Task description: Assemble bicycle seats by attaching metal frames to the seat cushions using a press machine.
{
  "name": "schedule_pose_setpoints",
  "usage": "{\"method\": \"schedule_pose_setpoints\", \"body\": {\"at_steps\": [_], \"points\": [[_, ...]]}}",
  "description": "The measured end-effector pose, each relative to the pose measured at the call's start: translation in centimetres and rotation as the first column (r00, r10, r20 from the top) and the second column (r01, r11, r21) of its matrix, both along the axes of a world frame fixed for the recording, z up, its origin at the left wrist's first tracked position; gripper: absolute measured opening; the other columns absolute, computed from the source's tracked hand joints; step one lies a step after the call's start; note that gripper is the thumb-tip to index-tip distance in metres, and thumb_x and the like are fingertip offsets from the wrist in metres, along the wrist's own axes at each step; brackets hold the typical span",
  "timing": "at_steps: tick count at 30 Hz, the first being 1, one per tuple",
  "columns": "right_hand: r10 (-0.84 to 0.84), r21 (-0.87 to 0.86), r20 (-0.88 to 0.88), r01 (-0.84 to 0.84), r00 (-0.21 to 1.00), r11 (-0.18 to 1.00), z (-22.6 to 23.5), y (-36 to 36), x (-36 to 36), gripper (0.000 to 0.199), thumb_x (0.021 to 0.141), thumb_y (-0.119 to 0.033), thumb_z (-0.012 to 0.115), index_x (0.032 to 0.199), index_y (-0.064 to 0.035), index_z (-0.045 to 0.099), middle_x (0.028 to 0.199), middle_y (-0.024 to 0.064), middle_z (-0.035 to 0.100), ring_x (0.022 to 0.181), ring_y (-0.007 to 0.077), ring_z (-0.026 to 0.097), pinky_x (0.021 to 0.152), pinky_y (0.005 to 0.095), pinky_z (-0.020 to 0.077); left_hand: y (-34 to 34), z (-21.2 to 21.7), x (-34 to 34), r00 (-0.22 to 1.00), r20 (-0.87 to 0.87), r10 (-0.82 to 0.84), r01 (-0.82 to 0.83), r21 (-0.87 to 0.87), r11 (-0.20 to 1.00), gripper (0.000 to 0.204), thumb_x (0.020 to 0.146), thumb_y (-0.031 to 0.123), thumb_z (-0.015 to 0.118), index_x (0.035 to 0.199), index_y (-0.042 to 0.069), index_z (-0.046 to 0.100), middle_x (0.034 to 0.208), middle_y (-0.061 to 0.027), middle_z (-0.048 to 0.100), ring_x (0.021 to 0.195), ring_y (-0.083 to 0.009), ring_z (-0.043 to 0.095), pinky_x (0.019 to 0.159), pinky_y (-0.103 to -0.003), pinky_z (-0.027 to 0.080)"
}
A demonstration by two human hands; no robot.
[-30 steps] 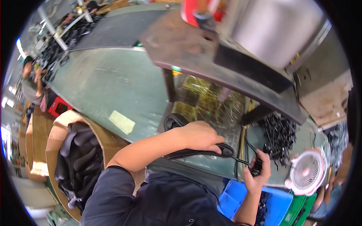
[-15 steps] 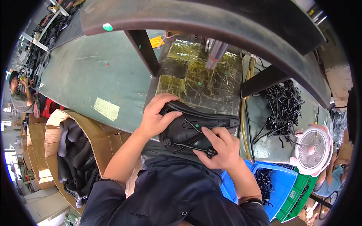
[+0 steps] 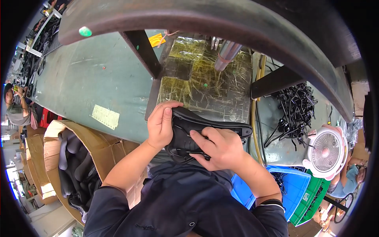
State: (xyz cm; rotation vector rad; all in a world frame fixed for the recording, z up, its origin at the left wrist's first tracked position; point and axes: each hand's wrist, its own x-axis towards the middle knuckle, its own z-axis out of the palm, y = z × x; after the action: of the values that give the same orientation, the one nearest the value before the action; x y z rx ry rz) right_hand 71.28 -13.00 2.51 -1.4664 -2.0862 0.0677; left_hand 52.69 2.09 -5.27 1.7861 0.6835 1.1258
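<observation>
A black bicycle saddle (image 3: 178, 143) lies underside up at the table's near edge, its narrow nose to the right. My left hand (image 3: 161, 125) is closed around the saddle's wide end, fingers over the far rim. Across the middle of the underside, my right hand (image 3: 222, 148) is closed on the black metal saddle rails (image 3: 182, 129). Its fingers point left, and the thumb lies nearer to me. The hand hides most of the rails and the clamp seen on them before.
Beyond the saddle, a tape-covered plate (image 3: 205, 93) sits beneath a metal press frame (image 3: 177, 19) with a steel rod (image 3: 227, 55). Black rail parts (image 3: 294, 108) pile up at right, near a white fan (image 3: 325, 151). A cardboard box (image 3: 92, 146) holds saddles; blue (image 3: 296, 189) and green (image 3: 314, 203) crates stand lower right.
My right hand has shifted left along the rails and now covers the clamp. My left hand has turned, its thumb drawn in toward the fingers. The saddle stays in nearly the same place.
</observation>
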Motion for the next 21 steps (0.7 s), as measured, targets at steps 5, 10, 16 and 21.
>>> {"method": "schedule_pose_setpoints", "body": {"at_steps": [5, 10, 16, 21], "points": [[0.039, 0.001, 0.0, -0.039, 0.999, 0.999, 0.3, 0.8, 0.2, 0.065, 0.072, -0.034, 0.089, 0.128, -0.0044, 0.073, 0.103, 0.0067, 0.062, 0.071, 0.0205, 0.066, 0.062, 0.0346, 0.0561, 0.2, 0.0, 0.0, 1.0, -0.028, 0.009, -0.009, 0.007, 1.0, 0.03, 0.116, 0.014, 0.05, 0.114, -0.003, 0.074, 0.115, -0.015, 0.079, 0.106, -0.0288, 0.073, 0.098, -0.037, 0.054], [0.078, 0.039, -0.023, -0.077, 0.997, 0.996, 0.2, 1.8, 1.0, 0.063, 0.072, -0.035, 0.09, 0.125, -0.0053, 0.075, 0.1, 0.0067, 0.063, 0.067, 0.0214, 0.065, 0.058, 0.0351, 0.0542, 0.2, 0.5, 0.4, 0.996, -0.09, 0.023, -0.012, 0.121, 0.993, 0.024, 0.113, 0.011, 0.054, 0.112, 0.0, 0.075, 0.112, -0.0135, 0.079, 0.102, -0.0302, 0.073, 0.094, -0.039, 0.052], [0.237, 0.021, -0.043, -0.236, 0.971, 0.972, 0.2, 2.7, 2.3, 0.066, 0.073, -0.036, 0.089, 0.129, -0.0049, 0.071, 0.105, 0.0076, 0.063, 0.07, 0.025, 0.066, 0.059, 0.0374, 0.0545, 1.2, 1.9, -0.5, 0.98, -0.18, -0.084, 0.14, 0.325, 0.935, 0.02, 0.1, 0.01, 0.066, 0.116, 0.001, 0.073, 0.119, -0.0153, 0.077, 0.106, -0.0338, 0.073, 0.096, -0.043, 0.053], [0.32, -0.099, 0.066, -0.312, 0.945, 0.945, 4.7, 3.3, 5.4, 0.052, 0.077, -0.025, 0.085, 0.124, -0.0091, 0.068, 0.113, 0.0074, 0.063, 0.096, 0.0292, 0.067, 0.081, 0.0446, 0.0563, 1.9, 4.7, 0.6, 0.944, -0.255, -0.212, 0.33, 0.665, 0.67, 0.05, 0.073, 0.013, 0.086, 0.12, 0.006, 0.071, 0.128, -0.0154, 0.07, 0.112, -0.0387, 0.071, 0.099, -0.047, 0.055]]}}
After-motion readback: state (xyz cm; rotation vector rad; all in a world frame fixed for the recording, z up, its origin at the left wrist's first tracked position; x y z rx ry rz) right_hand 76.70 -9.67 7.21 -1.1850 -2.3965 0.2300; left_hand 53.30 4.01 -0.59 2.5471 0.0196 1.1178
